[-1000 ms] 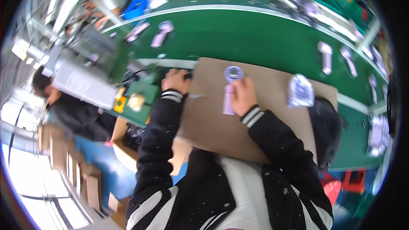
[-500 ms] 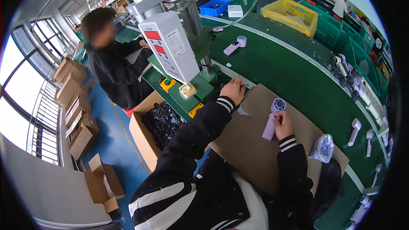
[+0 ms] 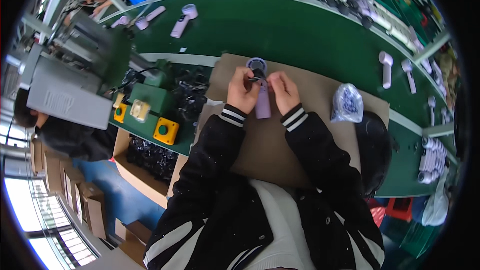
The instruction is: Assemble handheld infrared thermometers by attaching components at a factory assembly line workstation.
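A light purple handheld fan (image 3: pixel 262 106) lies on the brown cardboard sheet (image 3: pixel 315 82) in front of me, its round head (image 3: pixel 256 63) pointing away. Over the fan's neck, my left hand (image 3: pixel 242 91) pinches a small dark plastic piece (image 3: pixel 257 75). From the other side, my right hand (image 3: pixel 284 92) comes up close to that piece with thumb and forefinger together. Whatever sits between those right fingertips is too small to make out.
A press with green base (image 3: pixel 148 97) and yellow-framed buttons (image 3: pixel 165 130) stands at left, beside dark plastic pieces (image 3: pixel 189 90) and an open carton (image 3: pixel 145 180). Another purple fan (image 3: pixel 184 20) lies beyond. A clear bag (image 3: pixel 347 103) of small parts sits at right, near a black rounded object (image 3: pixel 372 152).
The view has swung, putting the press farther left. My left hand has come back from beside the press with the dark piece. My right hand has left its hold on the fan body.
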Demonstrator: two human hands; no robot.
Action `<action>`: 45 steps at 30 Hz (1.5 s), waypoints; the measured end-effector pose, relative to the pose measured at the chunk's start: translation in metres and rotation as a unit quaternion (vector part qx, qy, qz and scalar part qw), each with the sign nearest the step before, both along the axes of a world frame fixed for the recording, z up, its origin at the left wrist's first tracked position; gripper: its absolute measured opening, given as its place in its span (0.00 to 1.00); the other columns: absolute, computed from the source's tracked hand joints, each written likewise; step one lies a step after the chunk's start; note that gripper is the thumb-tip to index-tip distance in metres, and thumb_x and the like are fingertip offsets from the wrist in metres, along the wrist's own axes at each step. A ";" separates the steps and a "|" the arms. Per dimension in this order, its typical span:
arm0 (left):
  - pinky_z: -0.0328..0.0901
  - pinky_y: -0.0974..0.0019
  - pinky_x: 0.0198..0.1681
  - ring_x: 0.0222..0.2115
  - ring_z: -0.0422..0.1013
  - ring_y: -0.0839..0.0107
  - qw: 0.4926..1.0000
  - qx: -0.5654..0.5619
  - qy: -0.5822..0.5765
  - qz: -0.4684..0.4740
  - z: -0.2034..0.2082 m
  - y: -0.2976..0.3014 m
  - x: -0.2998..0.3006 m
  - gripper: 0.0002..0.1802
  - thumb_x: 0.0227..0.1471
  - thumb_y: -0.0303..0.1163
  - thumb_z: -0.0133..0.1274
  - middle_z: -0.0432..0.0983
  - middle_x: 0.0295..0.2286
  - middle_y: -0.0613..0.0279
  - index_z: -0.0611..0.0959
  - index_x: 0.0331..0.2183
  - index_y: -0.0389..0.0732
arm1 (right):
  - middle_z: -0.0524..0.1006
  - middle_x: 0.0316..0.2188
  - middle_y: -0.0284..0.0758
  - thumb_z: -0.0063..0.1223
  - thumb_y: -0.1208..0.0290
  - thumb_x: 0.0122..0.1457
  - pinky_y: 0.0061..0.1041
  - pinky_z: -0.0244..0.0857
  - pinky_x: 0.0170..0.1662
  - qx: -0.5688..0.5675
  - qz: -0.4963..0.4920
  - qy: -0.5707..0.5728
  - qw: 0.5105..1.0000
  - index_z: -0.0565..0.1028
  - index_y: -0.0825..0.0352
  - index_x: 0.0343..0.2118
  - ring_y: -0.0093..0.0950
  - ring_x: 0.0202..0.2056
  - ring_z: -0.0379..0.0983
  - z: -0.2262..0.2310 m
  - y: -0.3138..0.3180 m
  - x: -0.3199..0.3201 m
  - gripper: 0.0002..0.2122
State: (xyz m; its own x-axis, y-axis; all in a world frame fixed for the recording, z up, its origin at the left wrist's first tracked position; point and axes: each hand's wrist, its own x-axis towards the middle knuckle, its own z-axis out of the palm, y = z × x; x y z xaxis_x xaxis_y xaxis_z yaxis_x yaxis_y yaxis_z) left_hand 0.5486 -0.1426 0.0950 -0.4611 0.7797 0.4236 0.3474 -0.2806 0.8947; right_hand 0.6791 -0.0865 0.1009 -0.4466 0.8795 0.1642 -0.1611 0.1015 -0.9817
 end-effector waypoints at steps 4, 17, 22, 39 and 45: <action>0.60 0.74 0.26 0.23 0.62 0.77 0.998 -0.001 -0.022 -0.055 -0.001 0.000 0.007 0.13 0.45 0.18 0.50 0.67 0.27 0.64 0.70 0.35 0.40 | 0.70 0.24 0.29 0.50 0.76 0.56 0.15 0.59 0.31 -0.002 0.008 -0.013 1.000 0.71 0.67 0.31 0.18 0.26 0.63 -0.002 0.015 -0.003 0.01; 0.61 0.75 0.35 0.28 0.64 0.76 0.986 0.005 -0.152 -0.062 0.018 -0.010 -0.006 0.18 0.51 0.18 0.49 0.68 0.31 0.63 0.65 0.44 0.38 | 0.70 0.22 0.26 0.49 0.79 0.54 0.13 0.57 0.26 -0.018 0.108 -0.083 0.990 0.72 0.66 0.29 0.15 0.22 0.61 0.026 0.023 -0.005 0.01; 0.62 0.75 0.35 0.28 0.65 0.76 0.986 0.006 -0.156 -0.060 0.021 -0.010 -0.005 0.18 0.50 0.17 0.50 0.68 0.31 0.63 0.66 0.43 0.38 | 0.70 0.22 0.26 0.50 0.77 0.54 0.13 0.56 0.27 -0.040 0.108 -0.086 0.990 0.72 0.66 0.29 0.15 0.23 0.61 0.027 0.025 -0.002 0.00; 0.61 0.75 0.27 0.22 0.63 0.78 0.991 -0.127 -0.008 -0.039 0.011 -0.014 -0.019 0.07 0.49 0.24 0.54 0.71 0.25 0.66 0.75 0.32 0.38 | 0.68 0.15 0.30 0.52 0.70 0.52 0.23 0.55 0.24 0.084 0.174 -0.325 0.926 0.70 0.68 0.19 0.24 0.18 0.60 0.031 0.032 0.010 0.10; 0.62 0.70 0.28 0.24 0.66 0.71 0.984 -0.159 0.080 -0.013 -0.001 -0.018 -0.023 0.10 0.50 0.30 0.54 0.72 0.26 0.63 0.75 0.36 0.38 | 0.70 0.15 0.31 0.52 0.65 0.53 0.24 0.57 0.23 0.135 0.124 -0.360 0.915 0.71 0.68 0.23 0.26 0.18 0.63 0.015 0.028 0.011 0.10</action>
State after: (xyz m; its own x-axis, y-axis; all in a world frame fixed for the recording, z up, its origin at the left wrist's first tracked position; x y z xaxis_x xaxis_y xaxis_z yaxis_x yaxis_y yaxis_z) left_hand 0.5261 -0.1610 0.0940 -0.3871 0.8952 0.2210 0.4867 -0.0052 0.8735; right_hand 0.6905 -0.0587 0.1163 -0.7045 0.7077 -0.0537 0.4664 0.4045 -0.7866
